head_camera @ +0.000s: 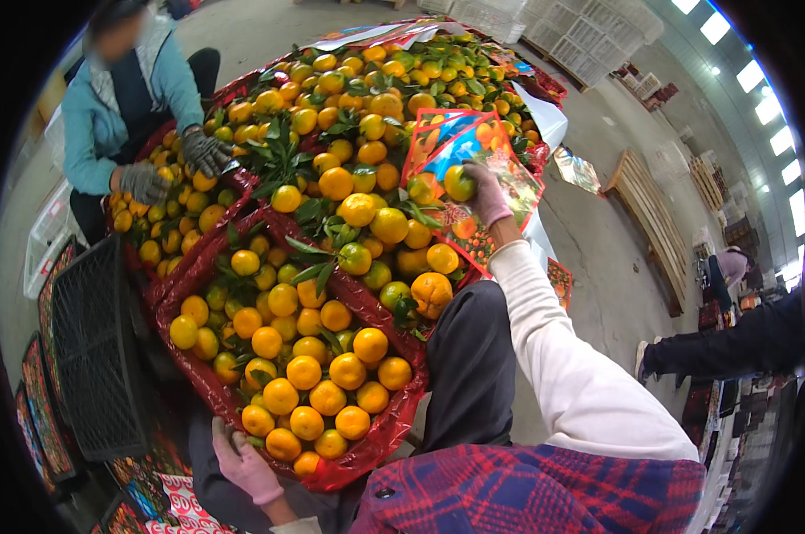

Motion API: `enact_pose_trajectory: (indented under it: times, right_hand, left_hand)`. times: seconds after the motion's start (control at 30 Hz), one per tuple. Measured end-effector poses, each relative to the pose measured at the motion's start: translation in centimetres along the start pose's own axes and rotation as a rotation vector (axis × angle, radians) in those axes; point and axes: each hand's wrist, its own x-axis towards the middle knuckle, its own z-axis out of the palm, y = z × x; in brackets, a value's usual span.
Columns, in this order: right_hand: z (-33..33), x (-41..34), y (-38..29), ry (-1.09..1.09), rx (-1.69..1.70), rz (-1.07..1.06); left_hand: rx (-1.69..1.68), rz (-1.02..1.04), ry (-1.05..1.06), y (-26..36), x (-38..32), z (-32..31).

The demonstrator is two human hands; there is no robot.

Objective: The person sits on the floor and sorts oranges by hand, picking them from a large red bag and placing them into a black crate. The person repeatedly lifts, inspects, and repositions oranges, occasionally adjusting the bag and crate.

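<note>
My right hand (488,193), in a pink glove with dark fingertips, grips a green-yellow tangerine (460,183). It is above printed sheets (502,160) with fruit pictures, which lie at the right side of a large heap of tangerines (335,181). My left hand (247,462), also in a pink glove, is at the near left edge of a box lined with red plastic film (362,460). Its fingers are apart, touching or just beside the liner, with no fruit seen in them. Rows of orange tangerines (327,398) fill the near end of that box; greener ones with leaves lie farther back.
Opposite on the left, a person in grey gloves (205,152) handles fruit in another red-lined box (150,274). Black plastic crates (95,354) stand at my left. A wooden pallet (649,227) rests on the concrete floor to the right. Another person's leg (723,344) shows at far right.
</note>
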Motion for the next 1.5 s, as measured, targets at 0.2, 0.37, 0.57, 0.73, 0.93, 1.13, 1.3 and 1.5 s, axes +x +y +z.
enact_pose_trajectory:
  times: [0.2,0.37,0.57,0.73,0.93,1.13,1.3,1.5]
  right_hand:
    - [1.4,-3.5,-2.0,-0.184,0.738,-0.004]
    - [6.0,-5.7,-4.5,-0.215,0.532,0.013]
    - [18.7,-14.3,-5.4,-0.828,0.094,-0.315]
    - [23.2,-15.9,-3.9,-0.953,0.185,0.168]
    - [22.3,-13.8,-4.8,-0.783,-0.123,0.098]
    - [22.1,-13.8,-5.0,-0.815,-0.244,-0.008]
    - [21.4,-13.6,-5.7,-0.82,-0.209,0.043]
    - [21.8,-13.2,-4.8,-0.792,-0.264,-0.031]
  left_hand:
    - [-0.138,0.095,-0.074,4.7,0.4,0.9]
    - [-0.237,0.086,-0.253,11.4,0.8,4.1]
    - [-0.251,0.522,-0.073,17.0,0.4,12.1]
    - [-0.497,-0.063,-0.119,12.0,4.5,10.2]
    - [0.364,0.282,0.101,2.0,14.7,5.4]
    - [0.793,0.429,-0.396,-3.0,13.8,9.6]
    - [0.809,0.493,-0.474,-2.6,15.0,6.7]
    - [0.799,0.433,-0.366,-2.0,16.2,9.2]
